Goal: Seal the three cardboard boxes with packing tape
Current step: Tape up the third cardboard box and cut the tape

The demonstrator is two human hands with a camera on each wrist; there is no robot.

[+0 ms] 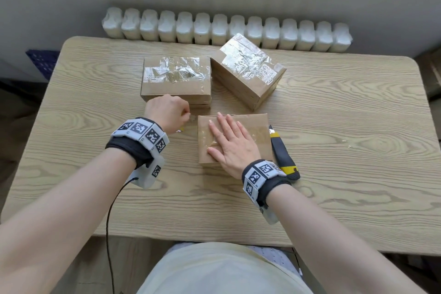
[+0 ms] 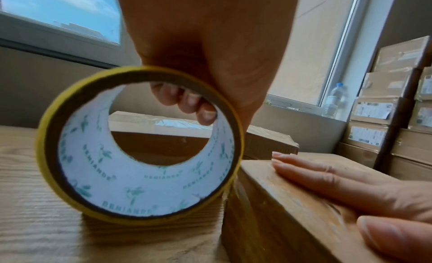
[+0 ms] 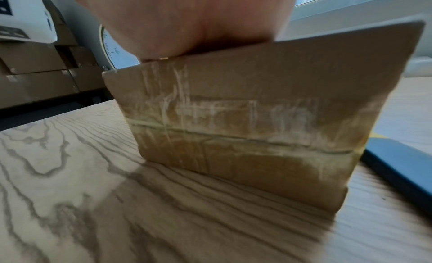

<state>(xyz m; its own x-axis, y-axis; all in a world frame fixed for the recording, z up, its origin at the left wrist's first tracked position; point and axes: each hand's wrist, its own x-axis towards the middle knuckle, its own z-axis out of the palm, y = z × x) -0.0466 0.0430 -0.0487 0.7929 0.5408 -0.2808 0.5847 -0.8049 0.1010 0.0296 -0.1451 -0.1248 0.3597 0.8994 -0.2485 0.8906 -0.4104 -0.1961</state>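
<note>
- Head view: my right hand lies flat, fingers straight, on the near box on the desk; two taped boxes sit beyond; knife just right.
- Left wrist view: my left hand grips the tape roll, standing on edge against that box's left side.
- Right wrist view: near side of box carries wrinkled clear tape.

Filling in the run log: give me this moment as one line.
left hand: holds tape roll beside near box | right hand: flat on near box | two far boxes: taped | utility knife: on table
</note>
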